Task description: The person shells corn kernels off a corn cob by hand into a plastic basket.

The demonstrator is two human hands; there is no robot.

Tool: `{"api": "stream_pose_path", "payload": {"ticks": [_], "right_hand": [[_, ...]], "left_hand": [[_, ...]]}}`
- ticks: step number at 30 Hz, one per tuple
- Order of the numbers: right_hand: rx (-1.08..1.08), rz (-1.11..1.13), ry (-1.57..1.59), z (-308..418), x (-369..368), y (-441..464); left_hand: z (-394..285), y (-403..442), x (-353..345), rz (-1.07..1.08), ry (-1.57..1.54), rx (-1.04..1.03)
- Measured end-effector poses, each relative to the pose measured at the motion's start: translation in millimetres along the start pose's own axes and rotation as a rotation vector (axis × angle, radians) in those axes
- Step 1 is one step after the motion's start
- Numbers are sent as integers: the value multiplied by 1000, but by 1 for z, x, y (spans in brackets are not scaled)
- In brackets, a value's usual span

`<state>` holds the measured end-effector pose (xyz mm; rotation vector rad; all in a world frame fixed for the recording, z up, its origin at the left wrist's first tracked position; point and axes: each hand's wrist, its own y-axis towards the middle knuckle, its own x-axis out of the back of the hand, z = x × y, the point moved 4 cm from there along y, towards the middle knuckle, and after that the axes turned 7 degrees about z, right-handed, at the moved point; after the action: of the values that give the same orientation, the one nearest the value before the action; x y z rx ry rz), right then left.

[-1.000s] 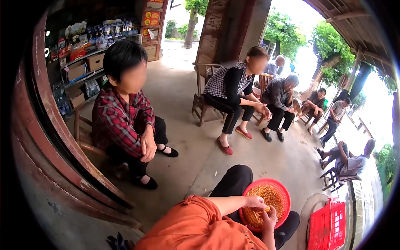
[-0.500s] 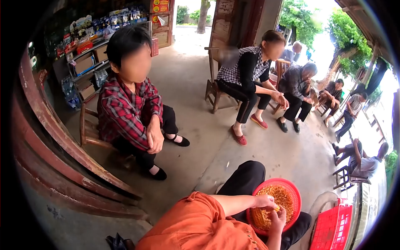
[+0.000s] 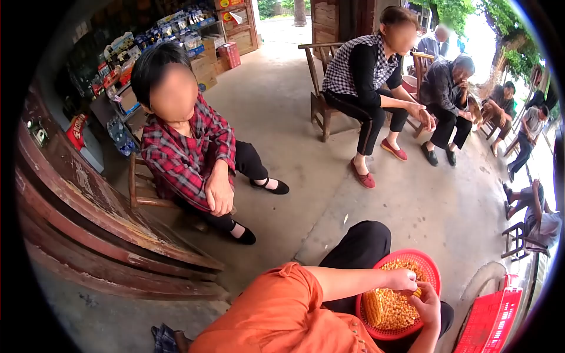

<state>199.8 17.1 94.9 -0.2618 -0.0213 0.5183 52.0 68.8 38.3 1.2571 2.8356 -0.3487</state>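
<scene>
A red plastic basket full of loose corn kernels rests on my lap. Over it, my left hand and my right hand meet with bent fingers. Both are closed on a corn cob, of which only a small yellow bit shows between the fingers. More cobs lie on the kernels along the basket's left side, below my left hand.
A red plastic crate stands on the floor to my right. A person in a plaid shirt sits at left, and another in a checked vest sits ahead. Several more people sit farther right. Wooden door boards lean at left; shelves of goods stand behind.
The view has turned left and downward, so most things appear farther right. My hands stay together over the basket, still on the corn cob. The seated people hold nearly the same poses.
</scene>
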Motion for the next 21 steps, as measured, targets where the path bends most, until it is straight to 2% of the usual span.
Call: {"api": "stream_pose_path", "payload": {"ticks": [3, 8, 11, 13, 14, 15, 16, 17, 18, 19, 20, 21], "right_hand": [[-8, 64, -8, 1, 19, 14], [-16, -20, -31, -9, 34, 30], [0, -67, 117, -16, 29, 30], [60, -83, 75, -11, 26, 28], [55, -70, -30, -13, 32, 28], [85, -114, -51, -24, 39, 29], [80, -109, -1, -14, 33, 33], [55, -111, -5, -5, 30, 33], [46, -108, -114, -2, 32, 34], [38, -108, -228, 9, 31, 33], [95, -131, -215, 2, 35, 27], [22, -101, -34, -4, 35, 23]], "left_hand": [[-26, 1, 11, 72, 90, 114], [-9, 29, 23, 35, 101, 106], [6, 34, 22, -23, 20, 50], [6, 29, 17, -34, -307, 82], [-9, 25, 22, 91, 46, -17], [13, 39, 23, 71, 503, -410], [9, 35, 26, 102, 544, -470], [12, 35, 28, 136, 470, -392], [20, 36, 28, 78, 446, -471], [14, 31, 29, 128, 295, -285], [14, 26, 28, 13, 164, -128], [17, 22, 26, 78, -178, -15]]}}
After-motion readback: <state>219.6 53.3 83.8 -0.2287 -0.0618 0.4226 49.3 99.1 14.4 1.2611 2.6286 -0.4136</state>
